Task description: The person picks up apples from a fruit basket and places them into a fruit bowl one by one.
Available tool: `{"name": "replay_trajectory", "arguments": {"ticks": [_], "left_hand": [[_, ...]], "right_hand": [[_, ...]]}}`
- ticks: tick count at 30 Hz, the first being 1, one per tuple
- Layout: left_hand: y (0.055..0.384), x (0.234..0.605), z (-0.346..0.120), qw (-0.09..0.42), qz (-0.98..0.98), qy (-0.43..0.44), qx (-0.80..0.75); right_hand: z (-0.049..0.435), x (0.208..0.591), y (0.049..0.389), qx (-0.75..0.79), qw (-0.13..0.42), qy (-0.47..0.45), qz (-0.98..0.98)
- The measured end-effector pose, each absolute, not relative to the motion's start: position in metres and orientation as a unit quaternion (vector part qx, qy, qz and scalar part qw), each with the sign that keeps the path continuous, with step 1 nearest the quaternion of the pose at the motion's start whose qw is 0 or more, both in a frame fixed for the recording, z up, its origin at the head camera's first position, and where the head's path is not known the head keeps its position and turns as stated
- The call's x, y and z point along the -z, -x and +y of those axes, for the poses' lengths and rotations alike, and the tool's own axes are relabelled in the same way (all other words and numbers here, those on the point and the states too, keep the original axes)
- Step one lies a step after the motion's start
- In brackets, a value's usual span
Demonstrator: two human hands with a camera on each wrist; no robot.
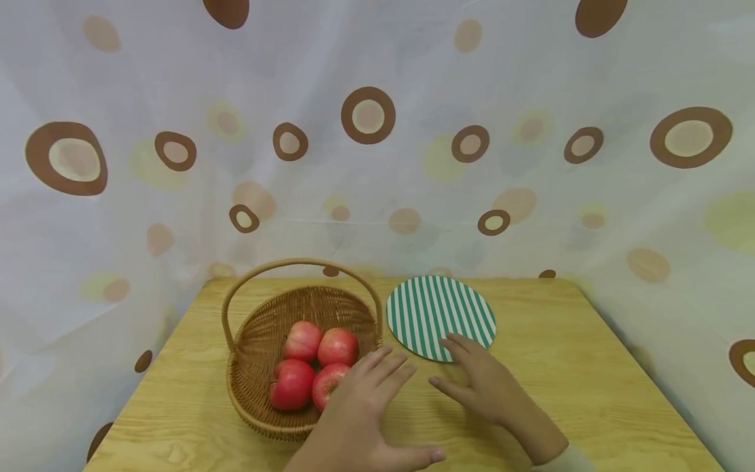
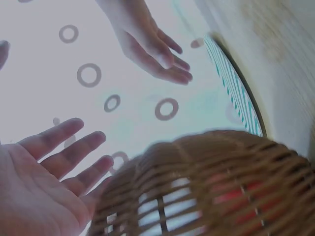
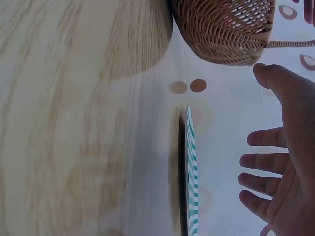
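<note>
My left hand (image 1: 360, 419) is held over the right front rim of a wicker basket (image 1: 250, 367), fingers spread and palm bare. Inside the basket lie several red apples, one apple (image 1: 293, 385) near the front and another apple (image 1: 338, 346) behind; my left hand partly covers the front right one. My right hand (image 1: 486, 387) hovers at the near edge of a round mat with green and white stripes (image 1: 430, 314), its fingers spread and holding nothing. In the right wrist view the mat (image 3: 192, 182) appears edge-on, apart from the fingers.
The tall arched handle (image 1: 301, 261) of the basket rises over its back. Everything sits on a light wooden table (image 1: 548, 367). A pale curtain with brown ring patterns (image 1: 413, 144) hangs behind and along both sides.
</note>
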State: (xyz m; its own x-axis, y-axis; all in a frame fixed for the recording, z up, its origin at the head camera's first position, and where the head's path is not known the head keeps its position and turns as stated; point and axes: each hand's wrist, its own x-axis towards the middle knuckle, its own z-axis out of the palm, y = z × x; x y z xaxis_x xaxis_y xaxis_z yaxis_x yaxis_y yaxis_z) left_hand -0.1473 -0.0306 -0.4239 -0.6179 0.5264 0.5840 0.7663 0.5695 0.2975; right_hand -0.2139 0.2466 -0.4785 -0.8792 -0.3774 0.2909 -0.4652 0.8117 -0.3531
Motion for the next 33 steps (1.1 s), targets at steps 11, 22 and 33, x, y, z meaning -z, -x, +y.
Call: {"name": "replay_trajectory", "arguments": {"ticks": [11,22,33], "left_hand": [[0.149,0.43,-0.007,0.154,-0.85,0.415,0.285],[0.161,0.442,0.015,0.175,-0.837,0.441,0.274],[0.178,0.454,0.03,0.225,-0.84,0.443,0.216]], "right_hand": [[0.262,0.482,0.223,-0.223,0.083,-0.215,-0.947],[0.276,0.491,0.231,-0.199,0.09,-0.217,-0.952],[0.28,0.489,0.24,-0.189,0.062,-0.211,-0.957]]}}
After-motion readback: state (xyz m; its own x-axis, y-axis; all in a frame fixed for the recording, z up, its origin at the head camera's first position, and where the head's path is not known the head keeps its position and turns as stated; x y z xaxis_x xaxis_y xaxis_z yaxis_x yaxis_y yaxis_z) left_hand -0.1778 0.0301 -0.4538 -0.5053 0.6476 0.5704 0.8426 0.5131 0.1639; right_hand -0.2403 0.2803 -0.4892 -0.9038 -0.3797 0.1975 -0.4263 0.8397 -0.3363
